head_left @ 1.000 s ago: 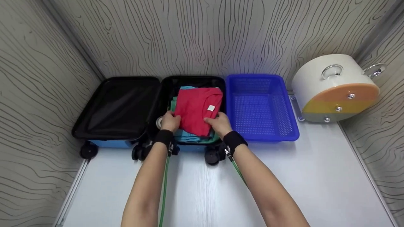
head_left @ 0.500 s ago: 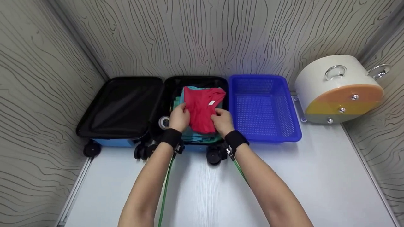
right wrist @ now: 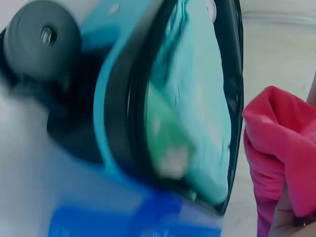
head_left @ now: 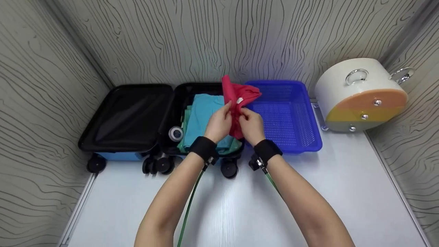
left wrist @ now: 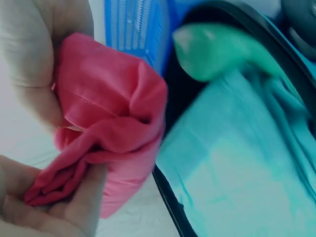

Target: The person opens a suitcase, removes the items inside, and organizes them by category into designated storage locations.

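Note:
A red cloth garment [head_left: 229, 90] with a small white label is gathered into a narrow bundle between both hands. My left hand [head_left: 218, 124] grips its left side, and my right hand [head_left: 252, 127] pinches it from the right. The bundle is over the right edge of the suitcase [head_left: 164, 145], partly overlapping the blue basket [head_left: 286, 150]. In the left wrist view the garment [left wrist: 111, 98] shows rolled folds between the fingers. Inside the suitcase lies a folded turquoise garment [head_left: 200, 113] on top of green cloth [head_left: 185, 124], with a round white-rimmed item [head_left: 176, 133] beside them.
The suitcase's black-lined other half [head_left: 130, 116] lies open at left. Black wheels [head_left: 229, 168] stick out towards the front. A cream rounded box [head_left: 346, 77] with striped drawers and metal handles stands at right. Patterned panels [head_left: 192, 41] enclose the back and sides.
Both hands have lifted the red garment off the turquoise one and carried it right, towards the basket. From lying flat it has become bunched, and the turquoise garment is now exposed.

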`<move>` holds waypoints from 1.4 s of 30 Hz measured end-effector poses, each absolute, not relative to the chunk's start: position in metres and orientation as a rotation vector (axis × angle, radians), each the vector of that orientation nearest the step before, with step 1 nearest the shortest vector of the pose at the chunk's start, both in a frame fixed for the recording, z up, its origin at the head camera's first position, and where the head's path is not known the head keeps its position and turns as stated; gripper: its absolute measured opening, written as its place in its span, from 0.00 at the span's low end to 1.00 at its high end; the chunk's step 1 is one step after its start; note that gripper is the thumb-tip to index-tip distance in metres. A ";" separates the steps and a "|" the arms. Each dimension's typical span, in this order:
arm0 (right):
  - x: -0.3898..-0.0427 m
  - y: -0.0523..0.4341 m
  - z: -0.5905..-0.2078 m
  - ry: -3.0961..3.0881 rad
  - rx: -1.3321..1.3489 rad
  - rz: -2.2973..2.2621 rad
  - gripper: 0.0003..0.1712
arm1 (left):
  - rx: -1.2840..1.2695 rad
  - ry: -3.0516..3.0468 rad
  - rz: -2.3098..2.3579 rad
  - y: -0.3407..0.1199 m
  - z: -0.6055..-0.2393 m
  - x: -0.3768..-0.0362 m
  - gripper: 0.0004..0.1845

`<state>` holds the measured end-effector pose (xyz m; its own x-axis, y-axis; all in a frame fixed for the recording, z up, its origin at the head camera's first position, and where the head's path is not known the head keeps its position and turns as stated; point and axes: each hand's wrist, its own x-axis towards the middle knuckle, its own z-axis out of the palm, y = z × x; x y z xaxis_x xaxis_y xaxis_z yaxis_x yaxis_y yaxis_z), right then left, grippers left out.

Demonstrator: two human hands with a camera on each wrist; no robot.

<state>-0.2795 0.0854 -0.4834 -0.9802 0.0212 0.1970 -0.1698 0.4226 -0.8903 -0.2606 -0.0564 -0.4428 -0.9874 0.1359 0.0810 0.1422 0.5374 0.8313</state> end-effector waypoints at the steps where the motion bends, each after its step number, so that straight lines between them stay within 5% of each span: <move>1: -0.281 0.093 -0.482 -2.485 0.121 1.579 0.21 | -0.276 -2.741 -1.505 -0.050 -0.443 -0.263 0.25; 10: -0.287 0.165 -0.489 -2.558 -0.028 1.353 0.20 | -0.455 -2.817 -1.571 0.013 -0.460 -0.281 0.27; 18: -0.287 0.200 -0.514 -2.649 -0.102 1.244 0.19 | -0.341 -3.072 -1.271 0.053 -0.481 -0.289 0.26; 27: -0.289 0.220 -0.529 -2.787 -0.131 1.324 0.20 | -0.320 -3.263 -1.210 0.060 -0.498 -0.290 0.36; 35: -0.288 0.243 -0.523 -3.073 -0.195 1.163 0.31 | -0.561 -3.386 -1.065 0.052 -0.499 -0.283 0.32; 42: -0.284 0.244 -0.522 -2.986 -0.059 1.012 0.30 | -0.604 -3.323 -1.126 0.045 -0.493 -0.282 0.31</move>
